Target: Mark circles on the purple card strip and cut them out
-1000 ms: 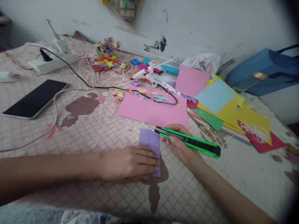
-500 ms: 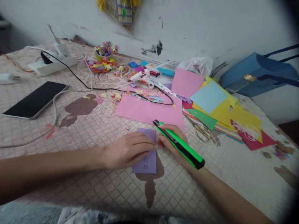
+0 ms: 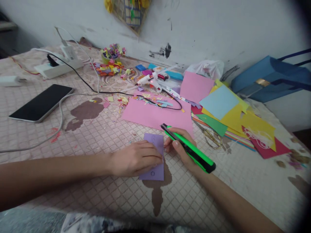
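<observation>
A strip of purple paper lies on the patterned tablecloth, with small outlined shapes drawn on it. My left hand rests across its middle, fingers close together and slightly bent, pinning it down; the thumb is hidden. In my right hand is a green and black box cutter, slanting with its blade end toward the upper left. The thumb lies against the cutter's side. That hand is just right of the purple paper, and the blade end is above the table near a pink sheet.
Gold-handled scissors and stacked coloured paper lie to the right. Behind are a white glue gun with a black cord and paper scraps. A phone, a white cable and a power strip occupy the left.
My right thumb has moved up against the cutter's side, and the cutter has turned slightly in my hand. My left fingers have bent a little over the purple paper. The view has shifted slightly.
</observation>
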Motion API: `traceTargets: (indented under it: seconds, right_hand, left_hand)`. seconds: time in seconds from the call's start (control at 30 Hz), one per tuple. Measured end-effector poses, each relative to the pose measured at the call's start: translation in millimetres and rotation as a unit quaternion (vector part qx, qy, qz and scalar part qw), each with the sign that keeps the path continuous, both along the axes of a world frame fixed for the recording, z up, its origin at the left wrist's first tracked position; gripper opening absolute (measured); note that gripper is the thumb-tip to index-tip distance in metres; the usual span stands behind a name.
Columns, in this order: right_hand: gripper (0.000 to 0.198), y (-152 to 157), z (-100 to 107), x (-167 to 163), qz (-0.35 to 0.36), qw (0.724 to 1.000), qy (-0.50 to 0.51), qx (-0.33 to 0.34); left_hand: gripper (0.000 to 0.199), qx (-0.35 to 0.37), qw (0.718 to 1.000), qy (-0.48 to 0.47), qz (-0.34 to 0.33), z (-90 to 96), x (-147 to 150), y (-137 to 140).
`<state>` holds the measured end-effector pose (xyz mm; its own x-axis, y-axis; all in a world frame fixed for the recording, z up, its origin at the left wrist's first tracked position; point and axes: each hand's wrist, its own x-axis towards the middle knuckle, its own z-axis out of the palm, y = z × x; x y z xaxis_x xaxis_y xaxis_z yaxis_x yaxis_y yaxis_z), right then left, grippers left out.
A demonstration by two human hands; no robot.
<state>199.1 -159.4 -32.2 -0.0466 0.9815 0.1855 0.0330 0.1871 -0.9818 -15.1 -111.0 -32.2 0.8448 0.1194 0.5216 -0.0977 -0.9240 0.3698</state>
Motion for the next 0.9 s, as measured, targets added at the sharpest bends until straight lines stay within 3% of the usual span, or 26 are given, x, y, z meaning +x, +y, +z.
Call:
traceTargets:
  seconds: [0.17, 0.3, 0.47, 0.7, 0.9]
  right_hand:
    - [0.027, -0.5, -4.1, 3.1, -0.029, 0.997, -0.065, 0.024]
    - [0.033, -0.1, -10.1, 9.6, -0.051, 0.983, -0.151, 0.088]
    - [0.034, 1.1, -14.0, 12.3, -0.045, 0.982, -0.158, 0.089]
    - [0.034, 5.7, -17.9, 11.3, -0.069, 0.985, -0.134, 0.09]
    - [0.036, 7.8, -20.2, 13.7, -0.079, 0.976, -0.176, 0.099]
  left_hand:
    - [0.02, 0.015, 1.0, 0.013, 0.021, -1.8, 0.1, -1.9]
    - [0.025, 0.012, 0.992, 0.017, 0.124, -3.9, -3.3, 3.7]
    - [0.038, -0.028, 0.967, 0.073, 0.243, -6.2, -7.5, 18.0]
    - [0.037, -0.08, 0.966, 0.084, 0.23, -5.6, -8.4, 20.2]
    - [0.036, -0.107, 0.965, 0.072, 0.228, -7.3, -10.4, 20.1]
